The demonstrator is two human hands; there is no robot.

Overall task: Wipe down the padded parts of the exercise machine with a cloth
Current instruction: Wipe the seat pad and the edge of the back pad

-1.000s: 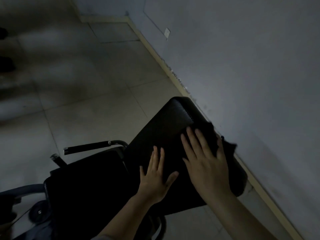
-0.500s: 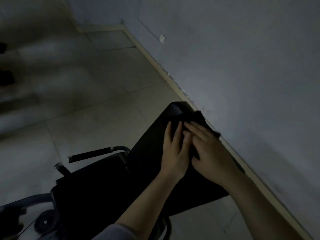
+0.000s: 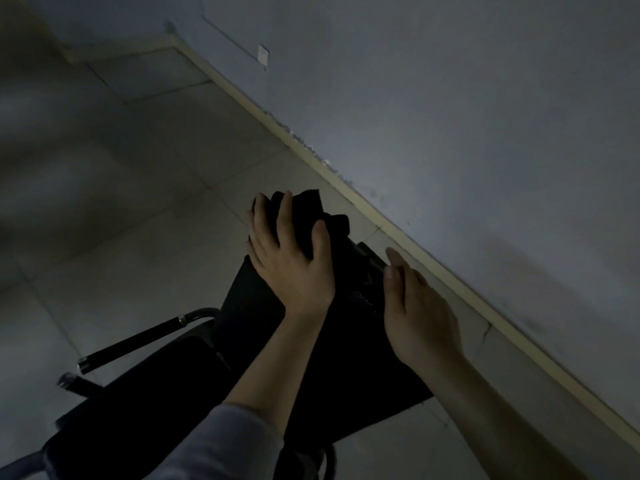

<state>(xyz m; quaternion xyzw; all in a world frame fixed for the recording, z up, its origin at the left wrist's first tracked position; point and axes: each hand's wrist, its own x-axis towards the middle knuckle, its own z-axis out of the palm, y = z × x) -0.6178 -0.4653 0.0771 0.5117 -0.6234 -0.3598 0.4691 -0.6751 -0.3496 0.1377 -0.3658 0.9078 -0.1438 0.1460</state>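
The room is dim. A black padded backrest [image 3: 349, 341] of the exercise machine slopes up from the black seat pad [image 3: 145, 382] toward the wall. A dark cloth [image 3: 308, 213] is bunched over the backrest's top end. My left hand [image 3: 291, 258] grips the cloth there, fingers wrapped over it. My right hand [image 3: 412, 310] rests flat along the backrest's right edge, fingers together, holding nothing.
A black-gripped handle bar [image 3: 138, 341] with a chrome end sticks out left of the seat. A second chrome-tipped bar [image 3: 74, 382] lies below it. A grey wall [image 3: 485, 133] with a pale baseboard [image 3: 408, 237] runs close along the right. Tiled floor [image 3: 121, 202] spreads to the left.
The cloth passed from under my right hand to my left hand, which moved up to the backrest's top end. My right hand drew back to the pad's right edge.
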